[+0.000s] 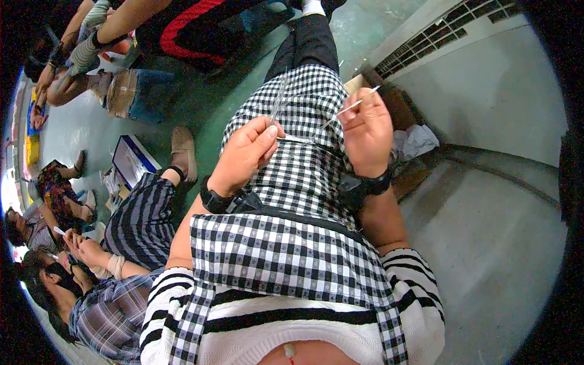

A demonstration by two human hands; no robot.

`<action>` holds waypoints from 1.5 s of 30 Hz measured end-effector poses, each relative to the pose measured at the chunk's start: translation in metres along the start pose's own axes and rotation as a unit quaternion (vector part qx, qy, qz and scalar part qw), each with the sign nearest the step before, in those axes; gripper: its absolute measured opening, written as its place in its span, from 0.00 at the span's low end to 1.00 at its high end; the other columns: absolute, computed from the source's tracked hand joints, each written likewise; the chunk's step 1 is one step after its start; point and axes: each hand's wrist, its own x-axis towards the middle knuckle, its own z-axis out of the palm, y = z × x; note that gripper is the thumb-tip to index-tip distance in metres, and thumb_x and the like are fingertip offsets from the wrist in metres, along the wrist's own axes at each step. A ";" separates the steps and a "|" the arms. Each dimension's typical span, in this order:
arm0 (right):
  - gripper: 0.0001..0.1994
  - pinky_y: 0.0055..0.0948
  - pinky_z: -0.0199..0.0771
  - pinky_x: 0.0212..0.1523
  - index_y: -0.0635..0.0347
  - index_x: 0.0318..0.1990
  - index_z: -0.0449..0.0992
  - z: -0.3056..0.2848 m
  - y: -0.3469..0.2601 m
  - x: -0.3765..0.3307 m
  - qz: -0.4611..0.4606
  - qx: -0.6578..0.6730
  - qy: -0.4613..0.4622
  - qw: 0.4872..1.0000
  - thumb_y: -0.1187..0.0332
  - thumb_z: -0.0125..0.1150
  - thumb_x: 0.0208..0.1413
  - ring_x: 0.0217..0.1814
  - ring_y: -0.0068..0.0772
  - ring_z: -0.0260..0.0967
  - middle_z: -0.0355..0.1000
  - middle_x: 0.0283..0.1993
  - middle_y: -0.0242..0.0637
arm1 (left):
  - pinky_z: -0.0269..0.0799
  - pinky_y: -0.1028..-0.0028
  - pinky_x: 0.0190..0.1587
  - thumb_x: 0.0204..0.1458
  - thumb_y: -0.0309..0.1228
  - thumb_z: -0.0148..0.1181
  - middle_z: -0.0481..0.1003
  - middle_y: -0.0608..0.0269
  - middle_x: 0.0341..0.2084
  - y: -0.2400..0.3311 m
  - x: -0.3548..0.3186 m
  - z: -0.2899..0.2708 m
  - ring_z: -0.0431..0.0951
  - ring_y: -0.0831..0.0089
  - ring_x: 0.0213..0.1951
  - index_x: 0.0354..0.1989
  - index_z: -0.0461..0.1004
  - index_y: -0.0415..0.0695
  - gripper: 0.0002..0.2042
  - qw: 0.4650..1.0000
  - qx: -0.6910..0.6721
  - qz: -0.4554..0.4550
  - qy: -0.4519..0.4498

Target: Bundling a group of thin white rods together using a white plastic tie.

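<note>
Above my lap, my left hand (252,149) is closed on a bundle of thin, clear-grey strands (280,100), pinched between thumb and fingers and pointing away from me. My right hand (368,134) is raised to the right with its fingers curled. It grips a slim white stick (350,108) that slants up across the fingers; its exact kind is too small to tell. A fine thread-like piece shows just left of those fingers. Under both hands lies my black-and-white checked apron (298,176). Each wrist wears a dark band.
To my left sit other people, one in a plaid shirt (115,316) holding a small white item. A blue-rimmed box (135,161) stands on the floor beyond. At right are a grey wall (493,91) with a vent grille, a brown box, and crumpled white material (417,141).
</note>
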 end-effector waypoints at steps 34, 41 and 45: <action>0.20 0.17 0.66 0.38 0.62 0.52 0.64 0.030 0.022 -0.024 0.011 -0.199 -0.027 0.980 0.78 0.57 0.51 0.38 0.17 0.65 0.67 0.36 0.29 | 0.49 0.88 0.16 0.59 0.35 0.47 0.66 0.73 0.13 0.006 -0.005 0.001 0.56 0.90 0.13 0.34 0.73 0.38 0.12 0.999 -0.011 -0.044 -0.027; 0.19 0.16 0.66 0.38 0.62 0.53 0.65 0.027 0.023 -0.025 0.021 -0.256 -0.039 0.966 0.77 0.55 0.52 0.36 0.16 0.64 0.67 0.36 0.29 | 0.49 0.88 0.16 0.59 0.35 0.47 0.66 0.73 0.13 0.010 -0.006 0.003 0.56 0.90 0.13 0.34 0.73 0.38 0.13 0.998 -0.022 -0.048 -0.019; 0.18 0.16 0.64 0.33 0.64 0.54 0.65 0.031 0.024 -0.026 -0.003 -0.262 -0.040 0.964 0.74 0.53 0.54 0.31 0.17 0.63 0.68 0.35 0.32 | 0.49 0.88 0.17 0.59 0.35 0.47 0.65 0.73 0.13 0.007 -0.005 0.002 0.55 0.90 0.13 0.35 0.73 0.38 0.13 0.998 -0.023 -0.055 -0.028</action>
